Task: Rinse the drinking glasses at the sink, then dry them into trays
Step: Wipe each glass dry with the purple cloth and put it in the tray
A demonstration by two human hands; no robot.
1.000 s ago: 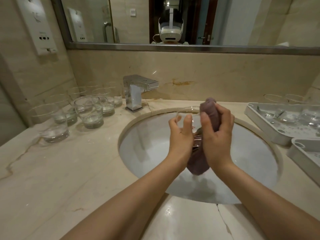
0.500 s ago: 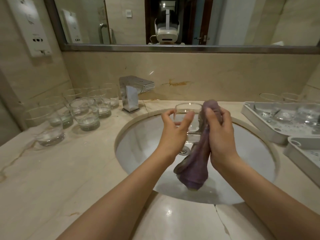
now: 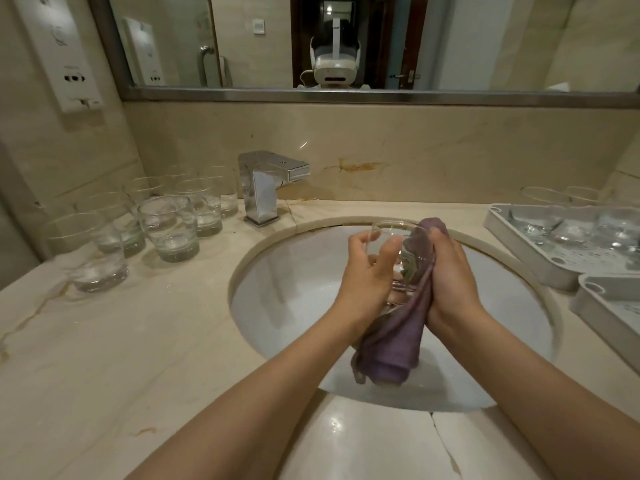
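Note:
Over the white sink basin (image 3: 294, 299), my left hand (image 3: 367, 278) grips a clear drinking glass (image 3: 398, 244), upright with its rim toward the wall. My right hand (image 3: 450, 278) grips a purple cloth (image 3: 391, 348); the cloth's top end is bunched against the glass's right side and the rest hangs down into the basin. Several clear glasses (image 3: 169, 230) stand grouped on the counter to the left of the tap. A white tray (image 3: 540, 265) at the right holds several glasses.
A chrome tap (image 3: 263, 188) stands behind the basin's left rim. A second white tray (image 3: 609, 306) sits at the right edge, nearer me. Two glasses (image 3: 543, 195) stand behind the far tray. The marble counter (image 3: 104, 358) stretches left; a mirror hangs above.
The cloth has shifted on the glass: its top now sits lower against the right side, and my left hand has turned a little on the glass. Both hands stay over the basin.

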